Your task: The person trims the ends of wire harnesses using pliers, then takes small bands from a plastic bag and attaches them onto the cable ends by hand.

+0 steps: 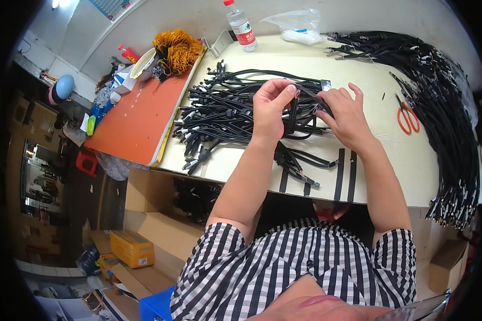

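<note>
My left hand [269, 109] pinches a black cable [293, 115] between thumb and forefinger, close to its thin stripped wire ends. Opposite it, my right hand [347, 115] has its thumb and fingers closed on a dark length of the same or a neighbouring cable; its little finger sticks out. Both hands are just above a wide pile of black cables [214, 107] with white and black plugs. A smaller cable bundle [300, 160] lies nearer my body, below the hands. Exactly what passes between the fingertips is too small to make out.
Orange-handled scissors [408, 119] lie right of my hands. A long heap of black cables [450, 123] hangs over the table's right edge. Black strips [339, 176] lie at the front. A water bottle [243, 32] and plastic bag [300, 29] stand behind; an orange board [139, 123] is left.
</note>
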Demonstrator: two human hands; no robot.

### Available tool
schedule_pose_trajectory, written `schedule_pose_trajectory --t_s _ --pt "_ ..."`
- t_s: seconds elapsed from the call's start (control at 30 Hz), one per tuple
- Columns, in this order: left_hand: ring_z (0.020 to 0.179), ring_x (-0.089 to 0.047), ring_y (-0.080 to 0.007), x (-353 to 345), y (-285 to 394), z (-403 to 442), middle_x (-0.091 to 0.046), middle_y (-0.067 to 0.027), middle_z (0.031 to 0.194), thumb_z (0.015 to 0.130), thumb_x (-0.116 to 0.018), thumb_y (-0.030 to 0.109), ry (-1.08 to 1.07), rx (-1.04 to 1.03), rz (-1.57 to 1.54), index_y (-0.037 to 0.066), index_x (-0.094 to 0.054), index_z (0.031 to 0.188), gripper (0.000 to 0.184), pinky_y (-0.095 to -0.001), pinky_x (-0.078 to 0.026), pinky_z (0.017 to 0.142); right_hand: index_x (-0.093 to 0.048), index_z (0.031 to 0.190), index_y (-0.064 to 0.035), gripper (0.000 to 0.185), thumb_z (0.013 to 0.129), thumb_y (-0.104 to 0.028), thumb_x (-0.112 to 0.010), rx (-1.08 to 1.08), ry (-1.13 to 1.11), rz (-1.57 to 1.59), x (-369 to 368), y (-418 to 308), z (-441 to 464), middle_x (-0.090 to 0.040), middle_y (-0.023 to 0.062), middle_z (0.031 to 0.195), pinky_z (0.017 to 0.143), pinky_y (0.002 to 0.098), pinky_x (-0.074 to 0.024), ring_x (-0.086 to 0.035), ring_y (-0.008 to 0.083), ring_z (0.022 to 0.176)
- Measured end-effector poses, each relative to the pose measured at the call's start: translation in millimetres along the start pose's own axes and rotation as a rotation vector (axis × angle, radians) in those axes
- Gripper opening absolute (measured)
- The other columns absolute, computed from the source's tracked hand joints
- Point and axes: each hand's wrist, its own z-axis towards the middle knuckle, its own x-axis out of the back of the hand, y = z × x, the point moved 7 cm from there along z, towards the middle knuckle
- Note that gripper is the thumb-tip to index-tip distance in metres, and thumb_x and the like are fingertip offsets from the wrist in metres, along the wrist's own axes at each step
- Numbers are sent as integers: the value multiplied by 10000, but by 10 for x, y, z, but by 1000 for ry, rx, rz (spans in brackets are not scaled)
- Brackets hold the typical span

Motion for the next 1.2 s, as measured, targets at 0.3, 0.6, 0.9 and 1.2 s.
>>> schedule_pose_trajectory --t_s 0.3,0.6,0.9,1.2 --pt "710 -600 -62 -22 30 -7 -676 -20 817 878 -680 61 8 -78 52 34 -652 920 58 -195 -459 650 -613 1012 -75 205 851 -185 -678 41 61 53 39 -18 -7 -612 39 880 1036 429 -259 -552 212 862" --pt "706 -620 -106 -12 -109 -5 -668 -43 820 897 -656 61 -102 140 -190 15 -644 925 55 -216 -499 659 -614 979 -77 196 827 -164 -701 116 63 57 31 -8 -15 -615 37 846 979 410 -286 -553 215 835" --pt "916 -615 -132 -66 197 23 -674 -67 965 950 -592 156 -315 54 -1 45 -648 926 127 -291 -481 849 -654 1001 -100 261 749 -68 -715 141 -64 286 304 175 -86 -621 10 889 1064 408 -244 -552 197 925" --pt "1038 -626 -147 -550 -293 -451 -685 -55 956 981 -569 225 -976 382 660 1 -633 864 261 -287 -475 844 -678 994 -78 249 751 -54 -628 -243 -135 82 461 1070 -274 -571 91 811 750 336 -438 -527 256 851"
